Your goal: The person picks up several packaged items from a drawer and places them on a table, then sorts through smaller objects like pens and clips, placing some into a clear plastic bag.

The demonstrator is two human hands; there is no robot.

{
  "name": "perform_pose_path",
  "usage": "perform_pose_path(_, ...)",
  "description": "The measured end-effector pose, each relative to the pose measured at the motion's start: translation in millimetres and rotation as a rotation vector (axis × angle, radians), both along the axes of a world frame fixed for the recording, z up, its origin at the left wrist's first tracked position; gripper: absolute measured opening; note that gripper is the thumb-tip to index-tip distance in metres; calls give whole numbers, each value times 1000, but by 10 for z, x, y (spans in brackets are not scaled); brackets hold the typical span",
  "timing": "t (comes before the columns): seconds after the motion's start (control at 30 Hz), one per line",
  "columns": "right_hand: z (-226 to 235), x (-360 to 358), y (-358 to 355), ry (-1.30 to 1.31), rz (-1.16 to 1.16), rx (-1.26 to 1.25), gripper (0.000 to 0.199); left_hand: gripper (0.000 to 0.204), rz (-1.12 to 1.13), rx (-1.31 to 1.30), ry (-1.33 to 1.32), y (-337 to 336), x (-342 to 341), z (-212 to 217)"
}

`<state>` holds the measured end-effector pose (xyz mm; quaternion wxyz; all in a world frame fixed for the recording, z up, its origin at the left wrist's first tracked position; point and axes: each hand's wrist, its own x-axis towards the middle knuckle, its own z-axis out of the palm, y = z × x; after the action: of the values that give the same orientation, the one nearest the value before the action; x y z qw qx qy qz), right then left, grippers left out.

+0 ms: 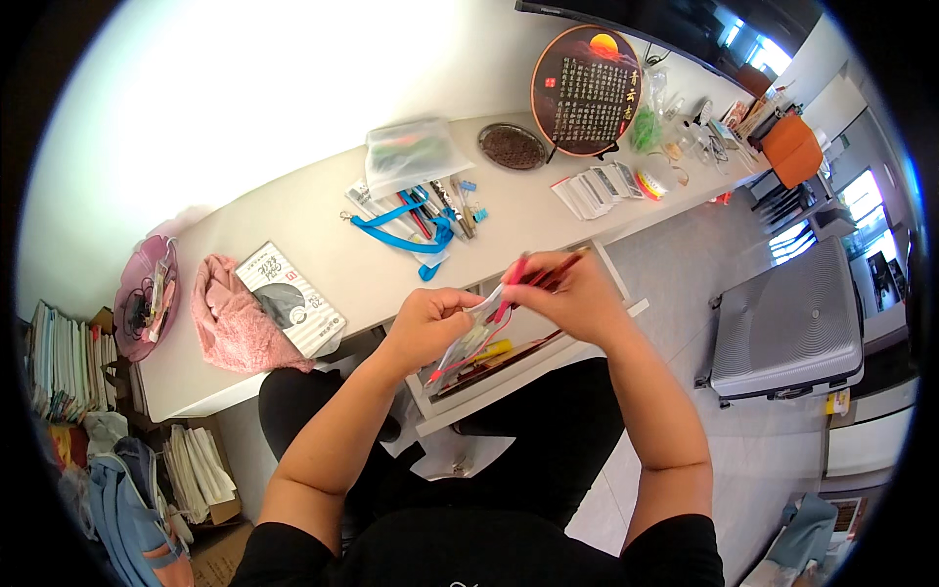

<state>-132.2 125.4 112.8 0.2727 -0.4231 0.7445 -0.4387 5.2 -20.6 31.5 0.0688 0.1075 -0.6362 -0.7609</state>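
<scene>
My left hand (427, 328) is closed on the edge of a clear pouch (468, 350) with a red zip, held over the open drawer (620, 315). In my right hand (579, 301) are several pens and pencils (518, 268), pink-red and dark, gripped at the pouch's mouth. Whether their tips are inside the pouch I cannot tell. Below, the drawer holds a yellow stick-shaped thing (492, 350) and other items partly hidden by the pouch. On the desk ahead lie a blue lanyard (396, 235), several pens (445, 207) and a frosted zip bag (416, 157).
A pink fluffy cloth (235, 318) and a white package (290, 298) lie left on the desk, beside a purple bowl (147, 298). Cards (597, 189), an oval dark tray (513, 146) and a round plaque (587, 90) stand further back. A grey suitcase (787, 318) is at the right.
</scene>
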Motion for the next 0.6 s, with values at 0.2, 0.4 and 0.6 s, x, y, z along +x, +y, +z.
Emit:
perform_pose_path(0.2, -126, 73, -75, 915, 310, 296, 6, 28, 1, -14, -21, -76, -17, -62)
perform_pose_path(0.4, -231, 214, -255, 1136, 535, 539, 6, 28, 13, -53, -98, -58, -31, 19)
perform_pose_path(0.6, -273, 108, -195, 1189, 547, 439, 6, 28, -19, -2, -116, -52, -15, 68)
